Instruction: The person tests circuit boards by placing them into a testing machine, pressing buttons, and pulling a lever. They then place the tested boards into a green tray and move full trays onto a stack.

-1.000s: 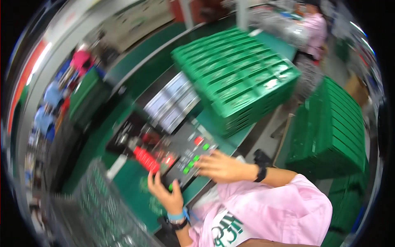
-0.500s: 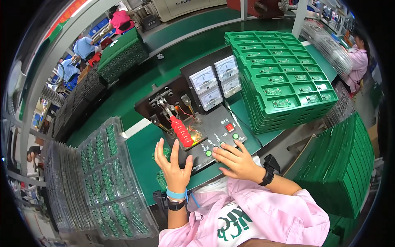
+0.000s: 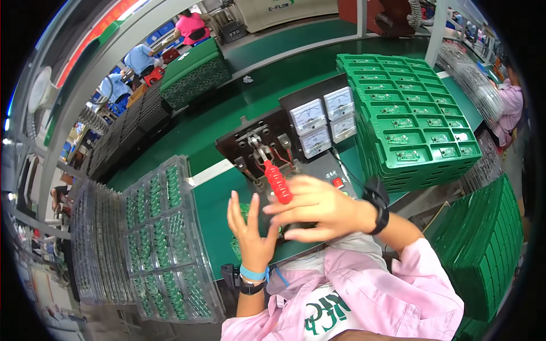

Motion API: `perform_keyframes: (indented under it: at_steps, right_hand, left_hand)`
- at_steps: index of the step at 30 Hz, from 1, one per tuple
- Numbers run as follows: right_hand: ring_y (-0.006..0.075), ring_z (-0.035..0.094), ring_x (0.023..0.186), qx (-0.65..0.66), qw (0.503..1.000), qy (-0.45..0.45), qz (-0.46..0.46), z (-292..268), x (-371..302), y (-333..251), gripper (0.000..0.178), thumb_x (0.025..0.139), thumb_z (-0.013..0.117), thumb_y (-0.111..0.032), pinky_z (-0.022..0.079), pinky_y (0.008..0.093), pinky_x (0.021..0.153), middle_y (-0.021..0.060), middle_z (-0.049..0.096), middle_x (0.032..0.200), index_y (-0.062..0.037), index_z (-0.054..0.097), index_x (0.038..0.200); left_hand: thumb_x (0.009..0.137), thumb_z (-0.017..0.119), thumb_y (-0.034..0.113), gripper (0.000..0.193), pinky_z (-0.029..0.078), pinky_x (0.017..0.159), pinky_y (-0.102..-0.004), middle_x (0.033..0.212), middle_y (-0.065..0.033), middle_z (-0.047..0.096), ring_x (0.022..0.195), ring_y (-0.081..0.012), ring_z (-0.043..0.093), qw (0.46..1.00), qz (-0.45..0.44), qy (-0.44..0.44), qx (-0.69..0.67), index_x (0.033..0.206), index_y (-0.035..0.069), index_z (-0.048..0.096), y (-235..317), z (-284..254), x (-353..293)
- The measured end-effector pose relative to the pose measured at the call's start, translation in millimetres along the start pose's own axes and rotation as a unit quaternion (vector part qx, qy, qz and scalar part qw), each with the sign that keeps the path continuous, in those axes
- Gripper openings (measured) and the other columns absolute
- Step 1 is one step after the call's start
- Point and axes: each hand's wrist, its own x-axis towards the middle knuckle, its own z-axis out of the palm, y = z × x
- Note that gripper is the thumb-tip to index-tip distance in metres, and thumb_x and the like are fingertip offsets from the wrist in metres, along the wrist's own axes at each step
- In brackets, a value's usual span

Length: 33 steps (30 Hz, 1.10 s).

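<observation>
My left hand [image 3: 254, 241] is open, fingers spread and pointing up, at the left front of a black test fixture [image 3: 239, 142]. Green circuit boards [image 3: 235, 247] lie beside and partly behind it on the table. My right hand [image 3: 324, 207], slightly blurred, stretches over the fixture's control panel with its fingers apart, close to the lower end of the red ribbed handle [image 3: 277, 181] of a toggle clamp. Whether it touches the handle I cannot tell. It hides most of the panel's buttons and the spot below the handle; the red switch [image 3: 338, 182] still shows.
Analog meters [image 3: 309, 117] stand behind the panel. At right is a stack of green trays [image 3: 392, 162] holding circuit boards, with more green trays [image 3: 483, 244] lower right. Clear plastic trays of boards [image 3: 165, 244] stand at left. Other people [image 3: 190, 27] are in the background.
My right hand has left the panel buttons and moved up and left toward the red handle. My left hand has shifted slightly away from the handle. The whole view has swung a little.
</observation>
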Motion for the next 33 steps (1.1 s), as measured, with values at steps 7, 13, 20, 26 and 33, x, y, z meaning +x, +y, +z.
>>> perform_keyframes:
  at_steps: [7, 13, 20, 26, 33]
  right_hand:
    - [0.0337, 0.053, 0.122, 0.124, 0.962, 0.203, 0.135, -27, 105, 50, 0.039, 0.084, 0.064, -0.015, 0.041, 0.0367, 0.1, 0.0165, 0.059, 0.129, -0.0032, 0.062, 0.12]
    - [0.0233, 0.059, 0.054, -0.157, 0.981, 0.062, -0.097, 2, -9, 27, 0.024, 0.077, 0.068, -0.018, 0.046, 0.0355, 0.05, 0.0072, 0.061, 0.065, -0.007, 0.064, 0.098]
    - [0.0215, 0.062, 0.048, -0.333, 0.924, -0.14, 0.124, 54, -43, 31, 0.031, 0.067, 0.066, -0.017, 0.046, 0.0359, 0.04, 0.0035, 0.056, 0.052, 0.0008, 0.063, 0.093]
    - [0.0232, 0.064, 0.055, -0.365, 0.913, -0.165, 0.077, 55, -25, 29, 0.01, 0.065, 0.064, -0.015, 0.047, 0.0345, 0.044, 0.0056, 0.06, 0.056, -0.0108, 0.065, 0.056]
    - [0.0248, 0.062, 0.053, -0.312, 0.946, -0.08, 0.046, 45, -32, 16, 0.015, 0.068, 0.064, -0.016, 0.046, 0.0355, 0.045, 0.0059, 0.058, 0.057, -0.0021, 0.058, 0.068]
  left_hand:
    - [0.085, 0.065, 0.014, 0.029, 0.036, 0.103, -0.047, 0.132, -0.0167, 0.051, 0.123, -0.0371, 0.046, 0.99, -0.1, 0.009, 0.097, 0.112, 0.005, 0.063, -58, -33, -14]
    - [0.08, 0.064, 0.0, 0.019, 0.046, 0.091, -0.0412, 0.109, -0.012, 0.065, 0.102, -0.0319, 0.061, 0.992, 0.039, -0.077, 0.096, 0.099, 0.003, 0.066, -85, -22, -16]
    - [0.08, 0.063, 0.002, 0.021, 0.046, 0.088, -0.0405, 0.103, -0.0105, 0.067, 0.1, -0.0289, 0.06, 0.974, 0.121, -0.143, 0.124, 0.1, 0.005, 0.067, -85, -15, -14]
    - [0.085, 0.057, -0.002, 0.022, 0.048, 0.084, -0.0422, 0.1, -0.0168, 0.068, 0.094, -0.0352, 0.063, 0.989, 0.036, -0.075, 0.123, 0.106, -0.002, 0.066, -84, -10, -19]
    - [0.093, 0.053, 0.005, 0.027, 0.046, 0.094, -0.0415, 0.115, -0.0198, 0.064, 0.107, -0.0363, 0.059, 0.989, 0.128, -0.074, 0.0, 0.117, -0.004, 0.061, -25, -9, -11]
